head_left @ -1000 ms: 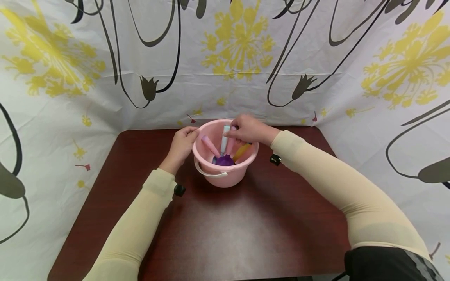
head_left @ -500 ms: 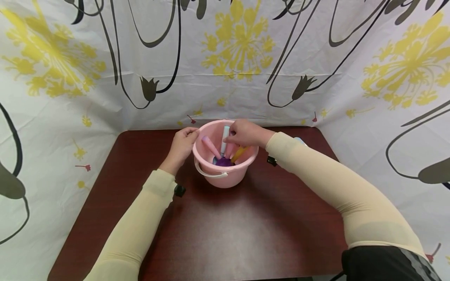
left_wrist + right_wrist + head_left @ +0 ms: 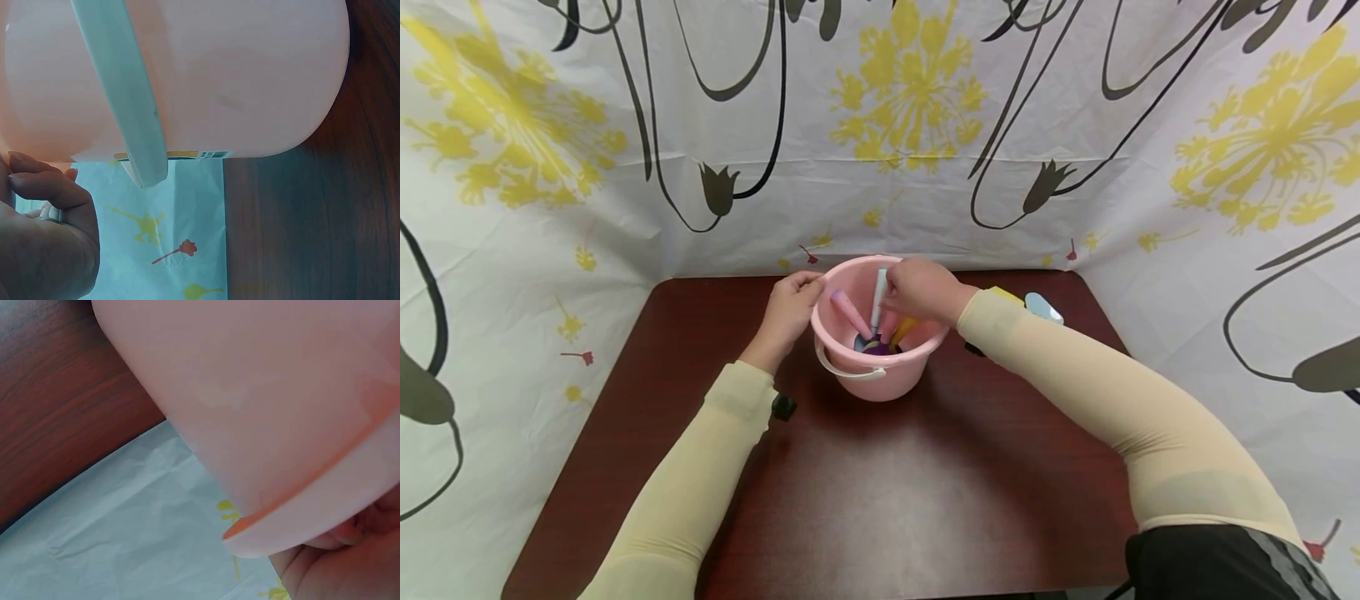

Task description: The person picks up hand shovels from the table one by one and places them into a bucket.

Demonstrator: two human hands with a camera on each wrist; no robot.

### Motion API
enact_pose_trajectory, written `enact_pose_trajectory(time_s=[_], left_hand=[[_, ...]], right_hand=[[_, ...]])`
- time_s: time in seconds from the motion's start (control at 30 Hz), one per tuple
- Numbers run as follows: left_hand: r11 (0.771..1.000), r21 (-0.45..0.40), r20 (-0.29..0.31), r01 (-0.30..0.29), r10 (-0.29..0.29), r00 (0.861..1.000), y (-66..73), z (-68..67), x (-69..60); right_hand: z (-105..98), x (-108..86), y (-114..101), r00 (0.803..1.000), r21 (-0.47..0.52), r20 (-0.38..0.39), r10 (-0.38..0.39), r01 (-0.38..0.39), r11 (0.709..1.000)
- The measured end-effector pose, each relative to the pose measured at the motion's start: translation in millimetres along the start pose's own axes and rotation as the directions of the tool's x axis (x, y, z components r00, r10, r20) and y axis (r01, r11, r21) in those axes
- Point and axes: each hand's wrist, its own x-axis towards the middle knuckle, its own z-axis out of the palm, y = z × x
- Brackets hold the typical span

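Note:
On the table stands a pink bucket [image 3: 883,385] with a white carrying handle [image 3: 857,375] hanging at its front. My left hand [image 3: 790,308] grips the bucket's rim on the left side. Over the right part of the opening, my right hand [image 3: 925,290] pinches the top of a pink handle [image 3: 889,325] that stands inside; its grip is partly hidden by the fingers. Also in the bucket lean another pink handle [image 3: 850,312], a light blue handle [image 3: 878,300] and a yellow handle [image 3: 902,330]. Purple pieces [image 3: 877,348] lie low in the bucket, mostly hidden.
A light blue object [image 3: 1043,307] and a yellow object [image 3: 1006,294] lie on the dark wooden table [image 3: 895,492] behind my right forearm. A patterned white cloth [image 3: 880,208] hangs along the table's back and sides.
My right hand has lowered a little with the pink handle, and the purple part has sunk deeper in the bucket. The right forearm has shifted, uncovering the light blue and yellow objects. Left hand unmoved.

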Motion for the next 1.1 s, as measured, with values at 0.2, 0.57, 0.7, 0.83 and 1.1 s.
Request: enact_pose_trajectory(time_s=[0.2,0.57,0.7,0.83,1.1], left_hand=[[1.000,-0.002,0.002,0.010,-0.010,1.000,-0.1,-0.4,0.2],[1.000,-0.002,0.005,0.019,-0.019,1.000,1.1,-0.7,-1.3],[1.000,-0.004,0.003,0.015,-0.015,1.000,1.7,0.6,-1.2],[1.000,0.007,-0.003,0.017,-0.017,1.000,1.6,1.5,-1.4],[1.000,0.004,-0.006,0.018,-0.018,1.000,0.6,1.8,-0.8]], right_hand=[[-4.2,-4.5,-0.1,0.999,0.003,-0.032,0.014,-0.014,1.000],[-15.5,-27.4,16.9,0.974,0.140,-0.216,0.062,-0.032,0.990],[-22.9,-43.9,37.2,0.936,0.189,-0.342,0.087,-0.022,0.982],[-23.4,-63.9,64.9,0.896,0.270,-0.413,0.162,-0.050,0.962],[-7.7,-109.5,114.1,0.864,0.364,-0.373,0.339,-0.200,0.910]])
